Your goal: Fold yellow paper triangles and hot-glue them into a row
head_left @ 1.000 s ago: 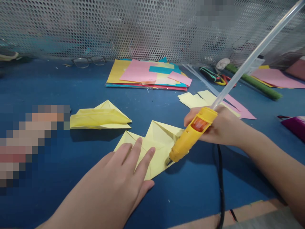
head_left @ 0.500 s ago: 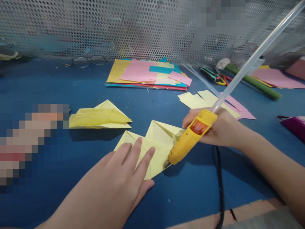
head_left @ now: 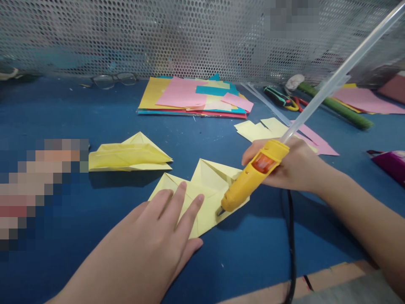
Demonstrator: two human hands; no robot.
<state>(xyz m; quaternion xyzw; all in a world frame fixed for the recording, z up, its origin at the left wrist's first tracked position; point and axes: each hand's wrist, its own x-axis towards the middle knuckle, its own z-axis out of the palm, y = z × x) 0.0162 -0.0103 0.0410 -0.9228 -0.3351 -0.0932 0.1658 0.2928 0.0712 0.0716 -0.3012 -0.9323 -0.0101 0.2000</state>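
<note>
My right hand grips a yellow hot glue gun with a long clear glue stick jutting from its back end. The metal nozzle points down to the left and is at the near right part of a folded pale yellow paper. Whether it touches the sheet I cannot tell. Spread flat across the paper's left part, my left hand presses it against the table, its thumb by the near edge. A second folded yellow paper piece lies beyond my left hand.
Coloured paper sheets are stacked at the back, near glasses. Yellow paper scraps, scissors and a green roll lie right. A black cord hangs below the gun. Perforated metal stands behind. The left side is pixelated.
The glue gun's nozzle has shifted slightly inward from the paper's near right edge, so more of that edge shows. My left hand stays on the paper. The view has shifted a little.
</note>
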